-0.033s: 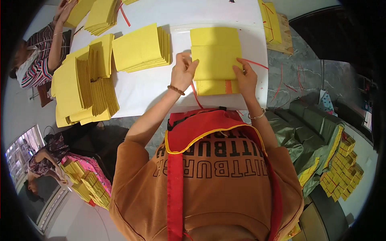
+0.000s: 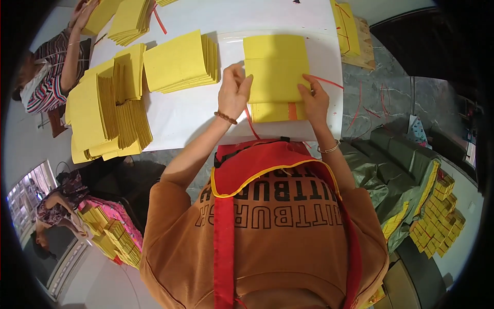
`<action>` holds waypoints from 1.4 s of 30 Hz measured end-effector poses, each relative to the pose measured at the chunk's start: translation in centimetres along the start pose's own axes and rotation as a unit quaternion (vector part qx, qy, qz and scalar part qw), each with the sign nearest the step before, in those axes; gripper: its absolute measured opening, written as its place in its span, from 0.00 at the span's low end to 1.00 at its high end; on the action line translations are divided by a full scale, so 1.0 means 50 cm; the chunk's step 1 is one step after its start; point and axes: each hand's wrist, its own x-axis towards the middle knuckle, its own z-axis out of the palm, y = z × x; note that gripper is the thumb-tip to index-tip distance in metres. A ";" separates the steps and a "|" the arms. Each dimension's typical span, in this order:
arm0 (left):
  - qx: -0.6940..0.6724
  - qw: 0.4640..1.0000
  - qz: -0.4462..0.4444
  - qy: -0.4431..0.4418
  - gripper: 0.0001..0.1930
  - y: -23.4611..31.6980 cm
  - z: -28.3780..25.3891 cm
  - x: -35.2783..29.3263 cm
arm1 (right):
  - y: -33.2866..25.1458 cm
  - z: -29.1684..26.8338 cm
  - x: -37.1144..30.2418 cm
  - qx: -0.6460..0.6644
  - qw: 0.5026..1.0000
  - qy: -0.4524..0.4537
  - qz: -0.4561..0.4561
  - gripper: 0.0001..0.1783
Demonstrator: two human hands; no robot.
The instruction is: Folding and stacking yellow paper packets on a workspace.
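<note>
In front of me on the white table lies a stack of yellow paper sheets [image 2: 275, 77], with a narrower yellow part [image 2: 267, 112] showing below it and an orange patch near its right end. My left hand [image 2: 234, 93] grips the stack's left edge, thumb at the rim and fingers curled. At the right edge my right hand [image 2: 315, 100] holds it likewise, thumb and forefinger on the side. One red strip [image 2: 327, 81] runs out to the right from beside my right fingers. Another red strip [image 2: 252, 123] trails from under the stack near my left wrist.
Fanned yellow paper stacks [image 2: 180, 62] and a taller pile [image 2: 95, 108] stand left on the table [image 2: 175, 118]. A co-worker's hands [image 2: 82, 13] touch paper at the far left. Another person [image 2: 59, 206] is lower left. Right lie a green cover [image 2: 386, 170] and tied yellow bundles [image 2: 437, 221].
My left hand has shifted very slightly along the stack's left edge. Otherwise the stack and my right hand look the same.
</note>
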 end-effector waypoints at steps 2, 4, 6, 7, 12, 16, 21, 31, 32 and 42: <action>0.153 0.973 0.170 0.017 0.19 0.039 0.009 0.005 | 0.007 0.010 -0.002 0.058 0.998 0.024 -0.027 0.18; 0.343 0.894 0.277 -0.081 0.23 0.065 0.039 0.004 | 0.017 0.011 -0.003 0.042 0.998 0.027 -0.022 0.18; 0.393 0.855 0.326 -0.093 0.26 0.036 0.064 -0.002 | 0.013 0.011 -0.002 0.028 0.999 0.027 -0.022 0.17; 0.439 0.808 0.377 -0.110 0.29 0.024 0.072 -0.003 | 0.005 0.010 -0.004 0.012 1.000 0.018 -0.008 0.19; 0.425 0.824 0.356 -0.115 0.27 -0.005 0.082 -0.007 | -0.041 0.022 -0.032 -0.327 0.896 0.138 -0.267 0.25; 0.441 0.814 0.353 -0.139 0.28 -0.012 0.073 -0.009 | -0.027 0.048 -0.032 -0.351 0.882 -0.013 -0.314 0.29; 0.201 0.913 0.336 -0.111 0.31 -0.017 0.047 0.018 | -0.015 0.059 -0.013 -0.409 0.860 -0.015 -0.304 0.31; 0.509 0.753 0.387 -0.154 0.31 0.012 0.076 -0.020 | 0.004 -0.002 0.009 0.135 0.986 -0.044 -0.085 0.23; 0.473 0.781 0.363 -0.185 0.31 0.022 0.066 -0.012 | -0.012 -0.010 0.007 0.262 0.962 -0.040 -0.058 0.24; 0.386 0.761 0.486 0.190 0.21 0.179 -0.297 0.062 | -0.143 0.053 0.007 0.294 0.955 0.018 -0.044 0.20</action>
